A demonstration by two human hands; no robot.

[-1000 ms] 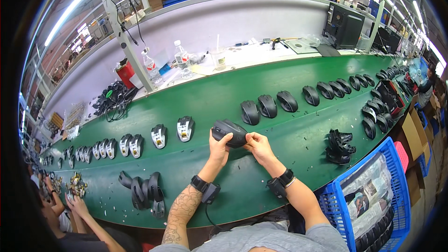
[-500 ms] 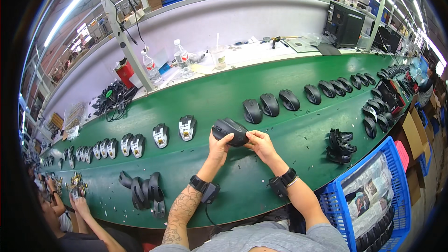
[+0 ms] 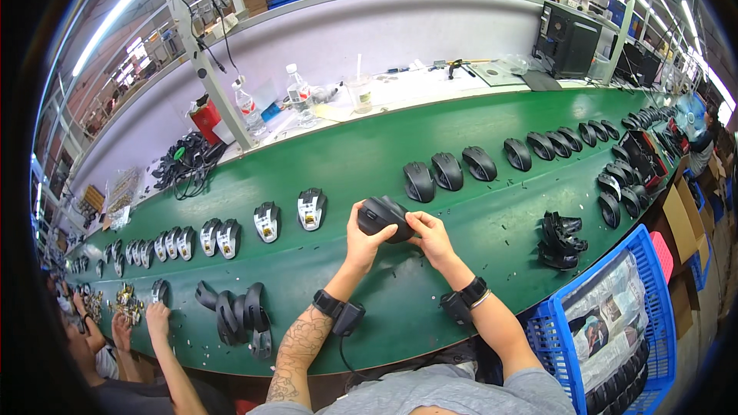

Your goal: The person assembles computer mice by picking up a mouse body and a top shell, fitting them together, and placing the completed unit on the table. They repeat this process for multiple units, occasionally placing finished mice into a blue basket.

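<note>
A black computer mouse [image 3: 383, 217] is held above the green belt, tilted, between my two hands. My left hand [image 3: 364, 240] grips its left side, thumb along the near edge. My right hand [image 3: 430, 238] pinches its right end between thumb and fingers. Just left of it on the belt lies an open mouse body [image 3: 311, 210] with white and yellow insides showing. Beyond my right hand stand closed black mice [image 3: 419, 182] in a row.
Black shells lie in piles at left [image 3: 234, 319] and right [image 3: 561, 240]. A blue basket [image 3: 555, 338] with papers and black parts stands at my right. At left, a co-worker's hand [image 3: 158, 317] touches a mouse [image 3: 160, 292]. Bottles [image 3: 298, 84] stand on the back shelf.
The mice in the row have shifted slightly right. The mouse in my hands has turned a little. The co-worker's hand at left has moved to a mouse on the table.
</note>
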